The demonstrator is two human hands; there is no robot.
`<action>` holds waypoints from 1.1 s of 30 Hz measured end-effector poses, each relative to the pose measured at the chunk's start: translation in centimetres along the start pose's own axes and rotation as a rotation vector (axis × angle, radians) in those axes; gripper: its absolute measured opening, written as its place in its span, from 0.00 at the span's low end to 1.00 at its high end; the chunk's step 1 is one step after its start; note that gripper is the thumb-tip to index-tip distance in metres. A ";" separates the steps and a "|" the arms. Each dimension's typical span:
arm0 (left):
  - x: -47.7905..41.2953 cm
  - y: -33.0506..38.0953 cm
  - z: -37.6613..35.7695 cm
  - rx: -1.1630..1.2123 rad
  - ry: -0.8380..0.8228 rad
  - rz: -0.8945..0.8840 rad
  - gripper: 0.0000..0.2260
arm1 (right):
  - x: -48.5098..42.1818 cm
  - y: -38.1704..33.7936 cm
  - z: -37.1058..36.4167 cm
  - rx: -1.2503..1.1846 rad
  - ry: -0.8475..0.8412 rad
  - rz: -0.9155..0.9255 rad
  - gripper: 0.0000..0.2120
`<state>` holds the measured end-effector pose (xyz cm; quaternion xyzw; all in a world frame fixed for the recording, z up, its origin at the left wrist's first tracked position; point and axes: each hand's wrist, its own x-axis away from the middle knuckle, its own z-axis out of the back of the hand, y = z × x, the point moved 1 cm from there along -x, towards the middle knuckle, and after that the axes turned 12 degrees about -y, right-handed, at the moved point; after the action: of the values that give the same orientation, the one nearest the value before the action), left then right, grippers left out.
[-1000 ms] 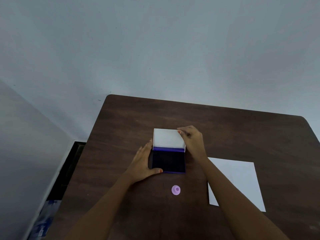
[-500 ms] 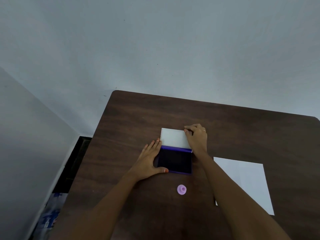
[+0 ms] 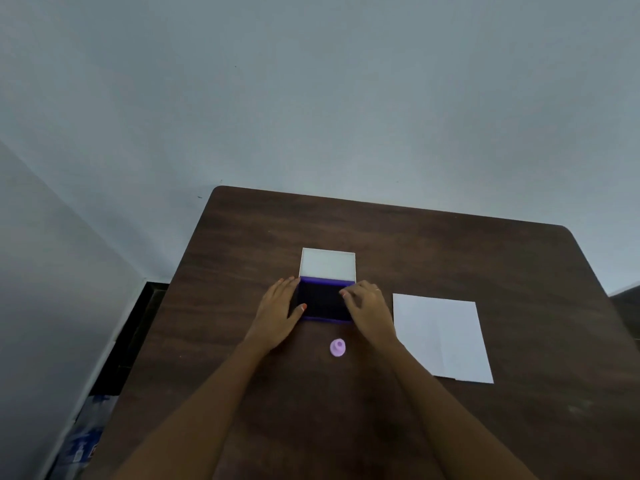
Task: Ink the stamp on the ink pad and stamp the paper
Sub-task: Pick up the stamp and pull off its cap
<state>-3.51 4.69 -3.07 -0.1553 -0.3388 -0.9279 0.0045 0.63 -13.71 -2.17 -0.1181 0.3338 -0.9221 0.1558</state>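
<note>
The ink pad (image 3: 322,301) lies open mid-table, its dark purple pad facing up and its white lid (image 3: 327,264) folded flat behind it. My left hand (image 3: 278,311) rests against the pad's left side, thumb on the near left corner. My right hand (image 3: 369,308) sits at the pad's right side, fingertips over its right edge, fingers loosely curled and holding nothing. A small lilac stamp (image 3: 337,347) stands on the table just in front of the pad, between my forearms. The white paper (image 3: 441,336) lies to the right.
The dark wooden table (image 3: 415,251) stands against a pale wall, its left edge beside a gap to the floor. A plastic bag with bottles (image 3: 85,441) lies on the floor at lower left.
My right hand has let go of the lid's far right corner and come back toward me to the pad's right side. The lid now lies flat. The left hand stays on the pad.
</note>
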 end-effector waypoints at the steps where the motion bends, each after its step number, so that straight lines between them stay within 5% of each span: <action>1: 0.3 0.1 -0.2 -0.015 0.015 -0.006 0.24 | 0.8 -0.2 -0.3 -0.003 -0.051 0.037 0.09; 9: 3.4 1.5 -2.3 -0.101 -0.121 -0.185 0.16 | 6.6 -0.1 -3.2 0.154 -0.296 0.101 0.15; 14: 4.8 2.3 -3.4 0.129 -0.192 -0.128 0.19 | 7.0 -0.8 -2.7 -0.301 -0.102 -0.124 0.04; 22: 5.7 4.9 -3.4 0.607 -0.016 -0.068 0.12 | 7.6 -2.4 -1.1 -0.768 -0.015 -0.334 0.11; 28: 6.2 5.8 -2.9 0.706 0.061 -0.099 0.10 | 7.9 -2.5 -0.5 -0.895 -0.040 -0.404 0.13; 33: 5.9 5.0 -2.1 0.509 0.023 -0.034 0.14 | 8.1 -2.2 0.9 -1.478 -0.045 -0.529 0.11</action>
<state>-9.15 0.06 0.29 -0.1328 -0.5640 -0.8144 0.0316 -7.04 -15.67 0.87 -0.2853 0.8183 -0.4649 -0.1813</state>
